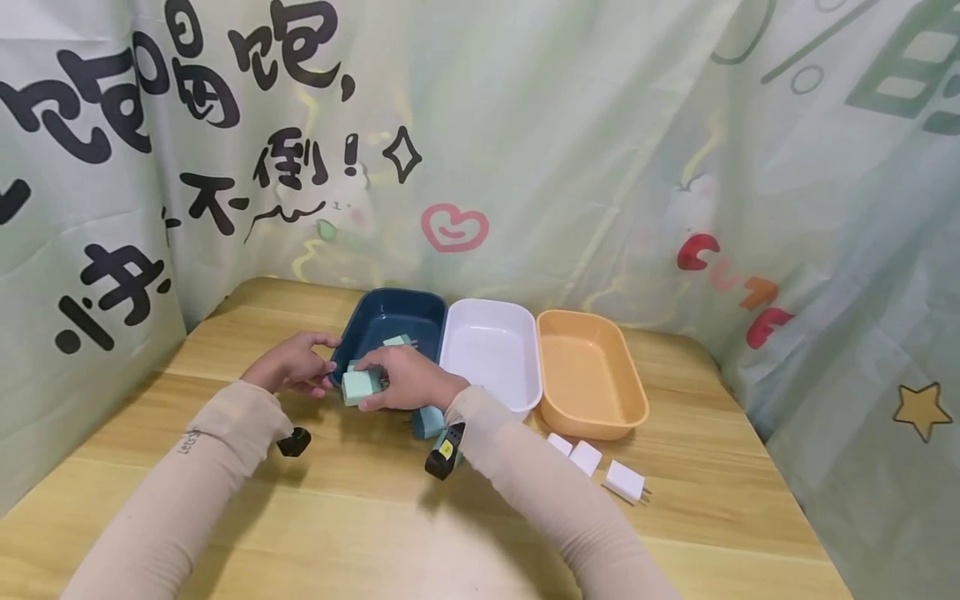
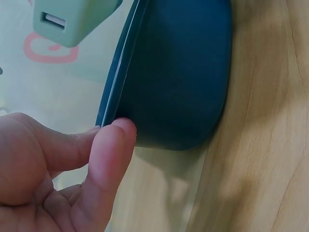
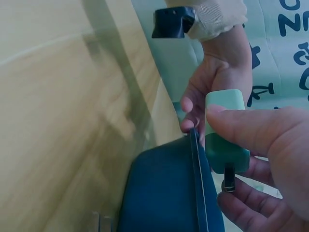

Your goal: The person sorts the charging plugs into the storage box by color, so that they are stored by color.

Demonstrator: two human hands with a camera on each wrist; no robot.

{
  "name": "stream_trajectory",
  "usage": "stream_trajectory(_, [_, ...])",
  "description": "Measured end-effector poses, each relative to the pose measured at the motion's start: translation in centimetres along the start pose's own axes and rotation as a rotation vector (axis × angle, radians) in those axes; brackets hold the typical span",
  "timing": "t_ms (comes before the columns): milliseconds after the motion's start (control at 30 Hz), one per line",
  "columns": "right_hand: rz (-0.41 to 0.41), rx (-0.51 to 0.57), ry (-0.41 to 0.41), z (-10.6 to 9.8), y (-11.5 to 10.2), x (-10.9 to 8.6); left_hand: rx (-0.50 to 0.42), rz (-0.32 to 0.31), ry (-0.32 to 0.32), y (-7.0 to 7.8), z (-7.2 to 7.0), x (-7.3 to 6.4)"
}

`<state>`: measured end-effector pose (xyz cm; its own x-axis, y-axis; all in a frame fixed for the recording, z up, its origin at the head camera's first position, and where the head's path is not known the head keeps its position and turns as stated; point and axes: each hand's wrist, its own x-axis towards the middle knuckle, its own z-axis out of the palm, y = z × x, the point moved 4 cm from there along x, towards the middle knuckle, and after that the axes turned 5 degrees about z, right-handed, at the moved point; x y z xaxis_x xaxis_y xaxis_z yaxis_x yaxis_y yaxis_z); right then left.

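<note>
My left hand pinches the rim of the dark blue tray at its near left corner, thumb and finger on either side of the edge. With thumb and fingers, my right hand grips a light green charger plug over the tray's near edge. A USB slot shows on the charger in the left wrist view, and a metal prong in the right wrist view. Inside the tray lies another green charger plug. A blue charger plug is on the table below my right wrist, partly hidden.
A white tray and an orange tray stand in a row to the right of the dark blue one. Several white charger plugs lie on the wooden table in front of them. A printed curtain hangs behind.
</note>
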<state>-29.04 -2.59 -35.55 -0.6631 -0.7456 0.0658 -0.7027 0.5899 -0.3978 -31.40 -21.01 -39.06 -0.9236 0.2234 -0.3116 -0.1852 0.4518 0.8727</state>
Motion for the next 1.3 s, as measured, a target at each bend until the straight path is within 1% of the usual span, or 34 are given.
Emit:
stream_trajectory(233, [0.035,0.028,0.027,-0.6,1.1,0.6,-0.006,0.02,0.002,0.4,-0.1,-0.1])
stream_trajectory(433, [0.077,0.042,0.04,-0.5,2.3,1.2,-0.028,0.012,0.002,0.2,0.1,0.0])
stream_trajectory(600, [0.109,0.051,0.047,-0.4,3.0,1.7,-0.029,0.008,0.009,-0.1,0.1,0.0])
stream_trajectory(733, [0.13,0.051,0.055,-0.4,3.8,2.0,-0.02,0.016,0.019,0.0,0.2,0.0])
stream_trajectory(967, [0.154,0.074,0.065,-0.1,5.2,2.2,-0.015,0.028,0.016,0.0,0.2,-0.1])
stream_trajectory(1133, [0.166,0.083,0.082,-0.2,5.6,2.7,-0.012,0.036,0.019,0.0,0.2,-0.1])
stream_trajectory(1300, [0.166,0.058,0.084,-0.3,5.5,3.1,-0.021,0.031,0.019,0.0,0.2,-0.1])
